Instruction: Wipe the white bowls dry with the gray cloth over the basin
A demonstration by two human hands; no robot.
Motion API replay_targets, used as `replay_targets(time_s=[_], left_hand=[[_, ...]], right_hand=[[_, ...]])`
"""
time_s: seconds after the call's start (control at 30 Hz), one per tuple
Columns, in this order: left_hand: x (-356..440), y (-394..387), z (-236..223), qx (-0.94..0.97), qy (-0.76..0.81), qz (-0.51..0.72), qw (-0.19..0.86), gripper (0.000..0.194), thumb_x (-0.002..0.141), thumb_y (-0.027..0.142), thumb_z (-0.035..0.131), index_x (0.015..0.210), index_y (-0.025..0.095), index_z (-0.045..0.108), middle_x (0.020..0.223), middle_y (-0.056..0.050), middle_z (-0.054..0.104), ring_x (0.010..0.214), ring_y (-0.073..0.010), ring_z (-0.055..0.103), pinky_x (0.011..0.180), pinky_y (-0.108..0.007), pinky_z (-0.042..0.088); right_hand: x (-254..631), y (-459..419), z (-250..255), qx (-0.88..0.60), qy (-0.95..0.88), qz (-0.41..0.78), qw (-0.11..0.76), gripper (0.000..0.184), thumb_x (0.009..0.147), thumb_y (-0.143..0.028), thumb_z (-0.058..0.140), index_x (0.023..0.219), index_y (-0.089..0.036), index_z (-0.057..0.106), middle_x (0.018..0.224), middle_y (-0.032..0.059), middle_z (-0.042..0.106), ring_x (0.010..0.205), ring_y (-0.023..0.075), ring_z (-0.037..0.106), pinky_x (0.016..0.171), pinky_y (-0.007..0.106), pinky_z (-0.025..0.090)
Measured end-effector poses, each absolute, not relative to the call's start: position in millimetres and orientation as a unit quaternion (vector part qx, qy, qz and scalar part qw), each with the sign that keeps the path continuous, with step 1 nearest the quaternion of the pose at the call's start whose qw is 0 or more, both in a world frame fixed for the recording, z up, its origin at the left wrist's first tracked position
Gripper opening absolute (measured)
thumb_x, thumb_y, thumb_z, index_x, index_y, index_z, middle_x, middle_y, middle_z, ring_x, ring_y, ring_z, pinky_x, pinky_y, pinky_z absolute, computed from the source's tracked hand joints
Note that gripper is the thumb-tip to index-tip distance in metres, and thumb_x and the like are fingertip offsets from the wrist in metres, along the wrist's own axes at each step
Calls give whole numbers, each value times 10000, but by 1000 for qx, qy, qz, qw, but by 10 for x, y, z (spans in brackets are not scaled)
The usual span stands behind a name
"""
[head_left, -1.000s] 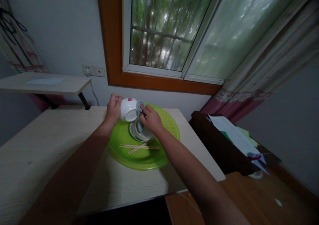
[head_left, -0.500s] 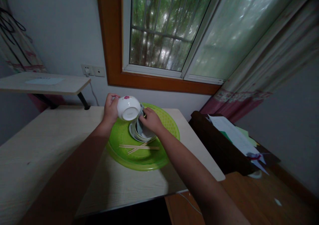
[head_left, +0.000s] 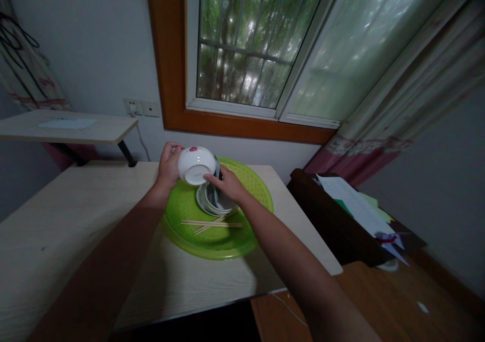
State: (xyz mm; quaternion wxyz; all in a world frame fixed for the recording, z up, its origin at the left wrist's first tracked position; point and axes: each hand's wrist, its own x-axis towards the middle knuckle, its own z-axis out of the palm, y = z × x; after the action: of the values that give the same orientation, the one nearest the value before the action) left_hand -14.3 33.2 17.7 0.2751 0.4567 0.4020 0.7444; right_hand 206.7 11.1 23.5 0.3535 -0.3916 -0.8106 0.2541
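bowl (head_left: 195, 162) now touched by right thumb (head_left: 212, 179)

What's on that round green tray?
Crossed chopsticks and, behind them, a stack of dishes. The right hand covers part of the stack; the stack hides the tray beneath.

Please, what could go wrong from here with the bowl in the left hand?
The white bowl might slip, since the left hand holds it tilted. If it falls, it could chip the stacked dishes close below. The gray cloth in the right hand might also catch on those dishes.
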Motion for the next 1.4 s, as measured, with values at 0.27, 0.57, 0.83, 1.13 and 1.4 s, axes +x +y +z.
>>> replay_targets(time_s=[0.27,0.57,0.83,1.13,1.4], left_hand=[[-126,339,182,494,407,714,282,282,839,493,631,860,224,549,868,-20,606,751,-153,577,627,-265,463],[-58,298,165,542,380,670,336,412,850,569,644,1050,211,598,1021,-74,694,880,-195,656,732,-302,524],[-30,290,155,646,381,575,325,640,741,520,765,1266,207,573,1252,-101,655,1159,-260,627,1006,-382,504],[-72,336,140,611,384,603,340,570,785,466,725,1280,203,620,1326,-91,658,1202,-269,616,1015,-381,498],[-94,361,142,521,344,660,417,532,776,465,727,1227,192,658,1185,-59,716,1023,-218,661,851,-298,507]], right_hand=[[2073,87,234,-406,-784,297,364,605,857,-588,714,1307,-195,620,1289,86,702,1143,248,657,1015,376,483],[2064,165,189,-478,-739,293,373,584,886,-675,610,1182,-174,659,1199,111,728,1064,262,676,963,394,508],[2081,203,204,-519,-689,300,406,540,919,-655,561,1153,-182,679,1195,119,737,1091,266,682,990,401,499],[2037,212,153,-445,-722,279,451,542,967,-631,519,1224,-172,649,1227,116,702,1103,231,640,1011,365,475],[2082,326,80,-353,-767,174,507,481,1063,-501,351,1377,-254,619,1146,99,622,1095,244,545,1059,436,436]])
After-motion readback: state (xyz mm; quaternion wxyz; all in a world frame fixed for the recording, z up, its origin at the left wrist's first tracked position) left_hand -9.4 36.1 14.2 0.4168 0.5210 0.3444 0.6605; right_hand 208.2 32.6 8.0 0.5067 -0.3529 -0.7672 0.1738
